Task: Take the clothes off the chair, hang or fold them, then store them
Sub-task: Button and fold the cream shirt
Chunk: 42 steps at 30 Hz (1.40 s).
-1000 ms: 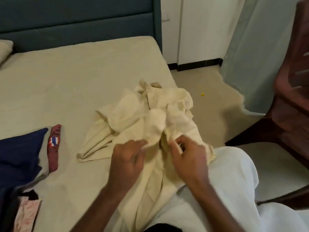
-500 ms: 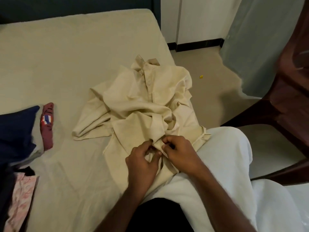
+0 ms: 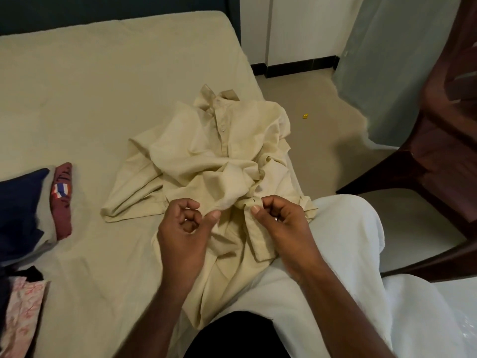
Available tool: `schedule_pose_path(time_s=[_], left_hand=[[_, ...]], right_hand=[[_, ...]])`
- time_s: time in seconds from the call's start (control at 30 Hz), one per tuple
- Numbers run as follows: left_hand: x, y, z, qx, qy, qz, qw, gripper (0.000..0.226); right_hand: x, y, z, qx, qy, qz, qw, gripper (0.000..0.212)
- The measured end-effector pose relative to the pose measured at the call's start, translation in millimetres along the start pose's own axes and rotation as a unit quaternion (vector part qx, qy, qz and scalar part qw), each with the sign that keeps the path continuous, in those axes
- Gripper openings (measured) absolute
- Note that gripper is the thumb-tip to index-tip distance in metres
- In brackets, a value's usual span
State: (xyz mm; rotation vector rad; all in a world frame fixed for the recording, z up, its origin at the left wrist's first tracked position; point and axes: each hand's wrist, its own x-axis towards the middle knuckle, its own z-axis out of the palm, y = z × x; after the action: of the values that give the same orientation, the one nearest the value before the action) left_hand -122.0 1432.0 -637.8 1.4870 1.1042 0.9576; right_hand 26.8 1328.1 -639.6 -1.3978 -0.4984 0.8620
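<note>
Shirt [image 3: 219, 156] lies crumpled on the bed [image 3: 103, 86]; the hands have drawn apart, left hand [image 3: 184, 223] and right hand [image 3: 278, 218] each in a pinching grip on one placket edge; folding not yet begun.

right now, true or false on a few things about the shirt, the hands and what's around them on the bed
1. The shirt lies crumpled on the bed. True.
2. The right hand pinches the shirt's button strip. True.
3. The left hand rests flat on the bed, away from the shirt. False: its fingers are curled and its thumb pinches shirt fabric.
4. The shirt is neatly folded. False: it is bunched, with the collar at the far end.
5. A dark red cloth lies left of the shirt. True.
6. The chair stands left of the bed. False: it stands to the right, on the floor.
</note>
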Motion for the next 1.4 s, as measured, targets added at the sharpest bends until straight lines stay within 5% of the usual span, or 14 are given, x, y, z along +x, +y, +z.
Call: schedule_pose_path(time_s=[0.3,0.5,0.77,1.13,1.4], left_hand=[[-8.8,27.1,10.0,-0.122,-0.139,-0.041,0.982,0.018],[-13.8,22.4,16.8,-0.067,-0.107,0.006,0.992,0.02],[-2.5,20.2,1.7,0.03,0.028,0.129,0.991,0.014],[-32.4,24.6,37.5,0.007,-0.068,0.154,0.986,0.014],[-26.3,18.8,34.0,0.023,-0.051,0.141,0.988,0.015]], right_hand=[[-3.6,0.1,0.0,0.016,-0.031,-0.019,0.999,0.021],[-7.5,-1.3,1.7,-0.013,-0.003,-0.044,0.999,0.01],[-14.6,-6.0,1.6,-0.037,0.077,-0.09,0.992,0.006],[-21.6,-6.8,9.5,-0.052,0.076,-0.12,0.988,0.007],[-21.4,-5.4,9.4,-0.063,0.078,-0.12,0.988,0.01]])
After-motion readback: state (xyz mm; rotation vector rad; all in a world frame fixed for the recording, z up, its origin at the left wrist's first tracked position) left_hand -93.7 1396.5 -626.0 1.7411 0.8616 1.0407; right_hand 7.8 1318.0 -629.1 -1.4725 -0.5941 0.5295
